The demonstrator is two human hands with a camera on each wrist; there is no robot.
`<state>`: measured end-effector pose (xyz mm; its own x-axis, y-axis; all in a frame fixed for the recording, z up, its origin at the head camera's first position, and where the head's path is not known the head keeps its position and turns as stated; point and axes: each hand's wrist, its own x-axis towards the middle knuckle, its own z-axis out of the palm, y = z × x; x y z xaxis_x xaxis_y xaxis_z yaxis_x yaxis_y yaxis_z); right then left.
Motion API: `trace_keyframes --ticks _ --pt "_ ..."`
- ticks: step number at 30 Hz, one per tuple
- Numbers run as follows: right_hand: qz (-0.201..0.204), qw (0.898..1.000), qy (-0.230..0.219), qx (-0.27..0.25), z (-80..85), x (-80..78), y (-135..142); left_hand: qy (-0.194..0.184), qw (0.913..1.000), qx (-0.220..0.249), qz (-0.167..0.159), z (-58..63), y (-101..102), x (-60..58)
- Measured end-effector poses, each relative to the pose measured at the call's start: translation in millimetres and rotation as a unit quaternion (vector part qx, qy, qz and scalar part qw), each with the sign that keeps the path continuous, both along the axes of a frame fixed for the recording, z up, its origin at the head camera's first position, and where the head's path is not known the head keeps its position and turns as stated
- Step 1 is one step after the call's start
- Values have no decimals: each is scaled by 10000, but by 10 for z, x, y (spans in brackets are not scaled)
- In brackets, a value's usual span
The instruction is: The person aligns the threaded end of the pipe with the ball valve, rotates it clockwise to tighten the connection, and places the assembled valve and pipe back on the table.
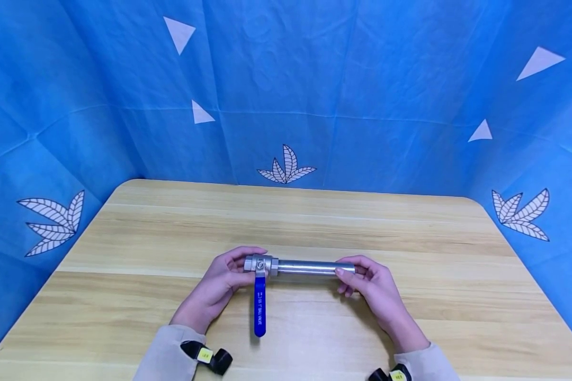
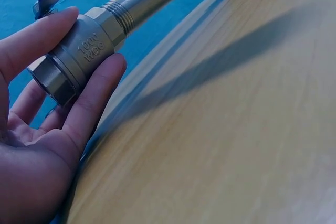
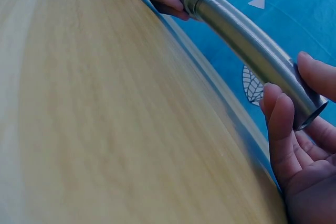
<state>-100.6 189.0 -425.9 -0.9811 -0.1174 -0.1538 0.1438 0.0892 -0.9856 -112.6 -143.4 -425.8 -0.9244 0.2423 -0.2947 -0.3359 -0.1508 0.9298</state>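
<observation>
A steel ball valve (image 1: 265, 261) with a long blue lever handle (image 1: 259, 307) is joined to a straight metal pipe (image 1: 310, 268). My left hand (image 1: 219, 283) grips the valve body between thumb and fingers; in the left wrist view the body reads "1000 WOG" and some pipe thread (image 2: 119, 17) shows at the joint. Near the pipe's far end my right hand (image 1: 374, 286) pinches it with thumb and fingers, and the open pipe end (image 3: 314, 116) shows in the right wrist view. The assembly is held level above the table, its lever pointing toward me.
The wooden table (image 1: 171, 227) has rounded far corners and carries the shadow of the pipe and hands. A blue cloth backdrop (image 1: 276, 69) with white triangles and leaf prints surrounds it on the far side, left and right. Black straps with small cameras sit at both wrists.
</observation>
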Motion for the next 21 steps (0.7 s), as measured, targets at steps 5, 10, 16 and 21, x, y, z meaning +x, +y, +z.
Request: trace_keyframes --ticks 5,10,16,21 --pt "0 10000 23 25 -7 -3 2 -59 9999 -38 78 -5 21 -10" --pt "1 10000 33 49 -16 -5 3 -43 9999 -91 39 -9 35 -11" --pt "-23 10000 -31 60 -16 -1 -6 -31 9999 -145 -13 -12 38 -11" --pt "-35 10000 -65 62 -7 0 -11 13 9996 -267 41 1 48 -13"
